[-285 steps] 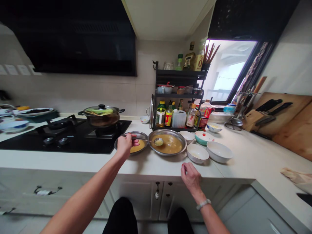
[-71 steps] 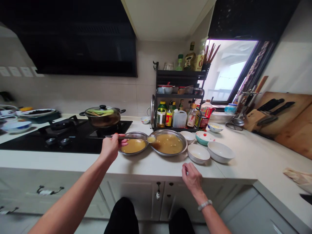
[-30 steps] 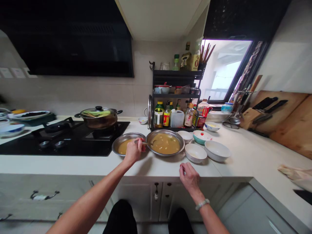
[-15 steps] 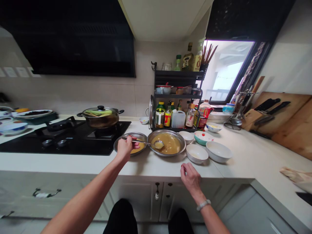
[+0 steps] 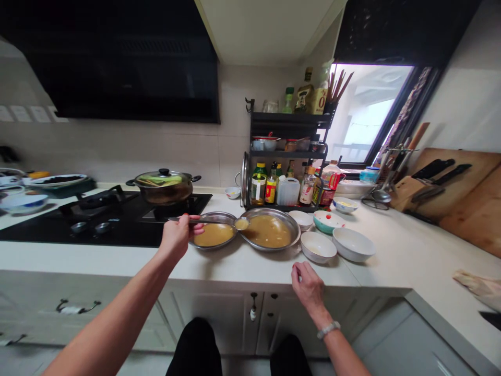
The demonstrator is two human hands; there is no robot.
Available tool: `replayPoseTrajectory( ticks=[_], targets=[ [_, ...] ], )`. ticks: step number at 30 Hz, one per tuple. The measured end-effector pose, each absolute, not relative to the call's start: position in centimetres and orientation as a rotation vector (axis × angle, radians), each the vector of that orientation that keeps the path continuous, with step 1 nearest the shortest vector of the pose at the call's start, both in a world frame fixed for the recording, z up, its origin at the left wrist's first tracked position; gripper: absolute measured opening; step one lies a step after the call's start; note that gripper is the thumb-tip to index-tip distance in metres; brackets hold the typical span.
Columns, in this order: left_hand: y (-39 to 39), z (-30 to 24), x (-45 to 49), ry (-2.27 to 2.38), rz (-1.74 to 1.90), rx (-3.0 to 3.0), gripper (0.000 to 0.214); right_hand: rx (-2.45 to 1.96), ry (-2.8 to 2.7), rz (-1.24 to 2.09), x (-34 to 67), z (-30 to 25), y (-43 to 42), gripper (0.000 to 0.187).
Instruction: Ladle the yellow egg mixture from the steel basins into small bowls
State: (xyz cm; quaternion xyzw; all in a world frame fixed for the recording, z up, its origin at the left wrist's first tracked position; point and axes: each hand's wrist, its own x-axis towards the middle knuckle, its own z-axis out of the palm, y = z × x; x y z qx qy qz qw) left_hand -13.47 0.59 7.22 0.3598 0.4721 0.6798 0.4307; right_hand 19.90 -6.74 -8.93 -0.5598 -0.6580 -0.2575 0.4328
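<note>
My left hand [image 5: 178, 236] is closed around the handle of a metal ladle [image 5: 241, 224]. The ladle's bowl, with tan liquid in it, hangs over the touching rims of two round metal pans. Under the handle lies the left pan [image 5: 194, 244], which has yellowish-brown liquid in it. The larger right pan [image 5: 296, 230] contains a similar brown liquid with small pale bits. My right hand [image 5: 308, 286] is loosely curled at the counter's front edge, nothing visible in its fingers. Closest to it stands a white bowl [image 5: 319, 256].
A lidded pot [image 5: 164, 188] sits on the black gas stove [image 5: 129, 230]. Right of the pans are a large white bowl [image 5: 353, 253], a green patterned bowl [image 5: 327, 227] and a small white bowl [image 5: 300, 222]. Behind them rises a black rack [image 5: 289, 154] of bottles. A knife block [image 5: 407, 190] is at right.
My left hand has moved left, drawing the ladle's bowl out of the right pan to above where the pans meet. My right hand stays put.
</note>
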Motion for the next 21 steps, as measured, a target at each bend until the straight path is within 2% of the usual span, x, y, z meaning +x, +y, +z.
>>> replayPoseTrajectory(
  ticks=[8,14,17,21],
  targets=[
    [-0.6,7.2,-17.4,1.348,1.775,1.049,0.021,-1.395,-1.634,-0.66,19.9,-8.8,-6.7,0.021],
    [-2.1,5.4,-18.0,1.674,1.574,1.754,0.027,-1.394,-1.633,-0.662,19.9,-8.7,-6.8,0.022],
    [-2.3,4.7,-17.7,1.565,1.594,1.96,0.022,-1.389,-1.633,-0.655,19.9,-8.7,-6.8,0.022],
    [-2.5,5.0,-16.2,1.431,1.706,1.867,0.019,-1.392,-1.637,-0.645,19.9,-8.8,-6.8,0.021]
  ],
)
